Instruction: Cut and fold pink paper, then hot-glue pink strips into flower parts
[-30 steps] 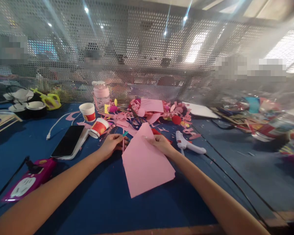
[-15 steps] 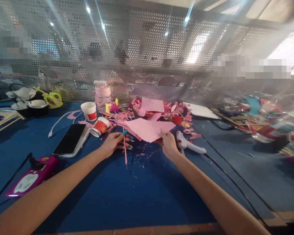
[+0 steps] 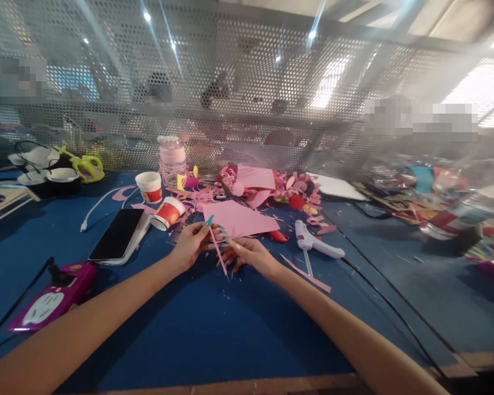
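My left hand (image 3: 192, 245) pinches the top of a thin pink paper strip (image 3: 218, 253) that slants down to the right over the blue table (image 3: 197, 329). My right hand (image 3: 247, 253) lies just right of it, fingers spread and touching the strip's lower part. A pink paper sheet (image 3: 239, 218) lies flat on the table just beyond both hands. Another pink strip (image 3: 307, 272) lies to the right of my right forearm.
A white glue gun (image 3: 316, 245) lies right of the hands. A heap of pink paper scraps (image 3: 255, 186), two paper cups (image 3: 158, 198) and a jar (image 3: 170, 156) sit behind. A phone (image 3: 117, 235) and a pink power strip (image 3: 49, 299) are on the left. A perforated metal screen (image 3: 247, 99) backs the table.
My right hand carried the pink sheet away from me, laid it on the table and let go, then came back to the strip. My left hand kept holding the strip.
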Motion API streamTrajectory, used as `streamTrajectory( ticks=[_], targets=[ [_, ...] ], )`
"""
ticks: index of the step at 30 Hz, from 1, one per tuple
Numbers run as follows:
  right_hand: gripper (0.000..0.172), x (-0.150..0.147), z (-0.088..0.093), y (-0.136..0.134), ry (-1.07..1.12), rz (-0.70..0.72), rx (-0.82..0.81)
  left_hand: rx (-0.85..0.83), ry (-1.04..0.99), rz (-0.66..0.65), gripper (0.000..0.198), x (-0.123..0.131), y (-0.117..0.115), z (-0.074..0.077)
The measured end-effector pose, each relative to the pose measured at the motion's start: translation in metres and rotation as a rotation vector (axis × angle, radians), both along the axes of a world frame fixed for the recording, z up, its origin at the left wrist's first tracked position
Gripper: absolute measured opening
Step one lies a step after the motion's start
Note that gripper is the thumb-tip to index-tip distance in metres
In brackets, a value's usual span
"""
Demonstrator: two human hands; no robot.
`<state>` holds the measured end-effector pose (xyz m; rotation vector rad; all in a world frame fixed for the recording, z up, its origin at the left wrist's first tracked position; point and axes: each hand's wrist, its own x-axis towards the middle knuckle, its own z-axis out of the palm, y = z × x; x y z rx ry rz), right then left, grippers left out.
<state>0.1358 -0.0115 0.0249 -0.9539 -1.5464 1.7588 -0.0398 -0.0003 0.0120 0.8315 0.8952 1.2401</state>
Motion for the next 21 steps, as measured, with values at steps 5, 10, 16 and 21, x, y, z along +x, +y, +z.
streamTrajectory(
  ticks=[5, 10, 16, 21],
  targets=[
    [0.039, -0.0079, 0.0026, -0.0105, -0.094, 0.093, -0.036, 0.034, -0.025, 0.083, 0.030, 0.0030, -0.0018, -0.0016],
    [0.037, -0.0046, -0.0042, -0.0061, -0.159, 0.023, -0.037, 0.082, -0.052, 0.145, 0.031, -0.0008, 0.0021, -0.0058],
    [0.036, -0.0042, -0.0040, -0.0040, -0.181, -0.043, 0.003, 0.127, -0.070, 0.059, 0.029, -0.0009, 0.0001, -0.0067],
    [0.038, -0.0012, -0.0036, -0.0012, -0.173, -0.032, 0.007, 0.118, 0.000, -0.030, 0.032, 0.0009, -0.0027, -0.0064]
  ],
)
